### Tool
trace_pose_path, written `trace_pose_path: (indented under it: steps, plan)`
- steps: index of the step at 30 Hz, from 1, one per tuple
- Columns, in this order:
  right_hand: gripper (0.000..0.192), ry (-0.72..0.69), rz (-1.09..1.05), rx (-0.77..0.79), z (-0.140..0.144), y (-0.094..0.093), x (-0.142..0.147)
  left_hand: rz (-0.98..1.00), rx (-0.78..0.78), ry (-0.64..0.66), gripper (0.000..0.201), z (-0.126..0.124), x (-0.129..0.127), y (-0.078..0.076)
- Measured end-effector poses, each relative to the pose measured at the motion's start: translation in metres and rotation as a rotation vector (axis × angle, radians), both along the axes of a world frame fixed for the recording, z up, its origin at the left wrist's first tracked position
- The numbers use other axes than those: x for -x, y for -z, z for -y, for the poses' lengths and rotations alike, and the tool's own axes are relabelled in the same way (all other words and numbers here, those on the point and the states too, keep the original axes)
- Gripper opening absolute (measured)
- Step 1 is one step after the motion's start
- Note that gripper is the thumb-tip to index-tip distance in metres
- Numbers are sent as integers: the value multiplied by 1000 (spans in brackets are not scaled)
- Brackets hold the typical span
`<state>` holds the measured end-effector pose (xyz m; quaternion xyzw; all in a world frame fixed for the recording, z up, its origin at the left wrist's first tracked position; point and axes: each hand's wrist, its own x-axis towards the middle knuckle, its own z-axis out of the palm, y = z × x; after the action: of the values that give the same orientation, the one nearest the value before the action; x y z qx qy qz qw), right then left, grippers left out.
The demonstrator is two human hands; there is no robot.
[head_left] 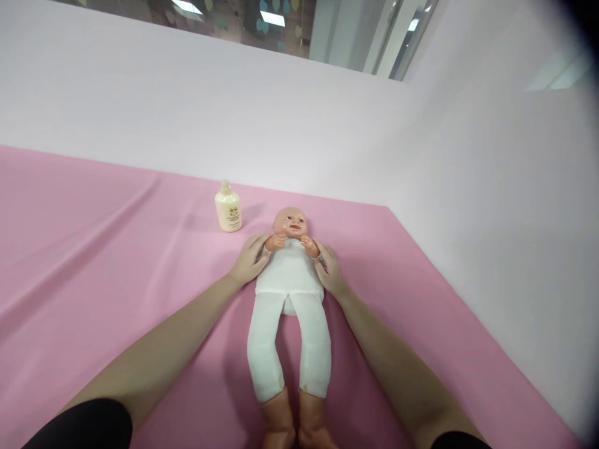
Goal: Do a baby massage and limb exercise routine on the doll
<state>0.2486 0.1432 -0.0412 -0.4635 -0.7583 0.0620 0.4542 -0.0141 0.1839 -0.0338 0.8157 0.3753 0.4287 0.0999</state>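
A baby doll (290, 265) with a cloth-white body and legs lies on its back, head away from me and feet towards me. My left hand (251, 259) holds its arm on the left side, the thumb along the chest and the fingers near the shoulder. On the other side my right hand (330, 268) grips the doll's other arm in the same way. Both small doll hands rest bent up below its chin. Parts of my fingers are hidden behind the doll's arms. Left of the doll's head stands a cream-coloured bottle (229, 209) with a printed label.
A pink cloth (154, 262) covers the surface under the doll, with a few long creases at left. White walls (187, 106) rise along its far edge and right side. Above the far wall, glass reflects ceiling lights.
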Motion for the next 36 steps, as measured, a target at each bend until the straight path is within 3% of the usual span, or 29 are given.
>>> trace_pose_path:
  steps: [14,21,25,30,36]
  plan:
    - [53,7,-60,3,1,0,1,69,31,-17,41,2,-1,-5]
    - [48,33,-276,34,5,-8,4,339,96,-45,45,-3,2,1]
    - [50,15,-478,-53,5,-17,6,539,171,-96,46,-9,4,6]
    - [51,195,-603,-124,-5,-9,-6,744,257,-254,44,-15,9,6]
    - [53,348,-658,-115,-18,11,-24,900,362,-337,37,-25,16,12]
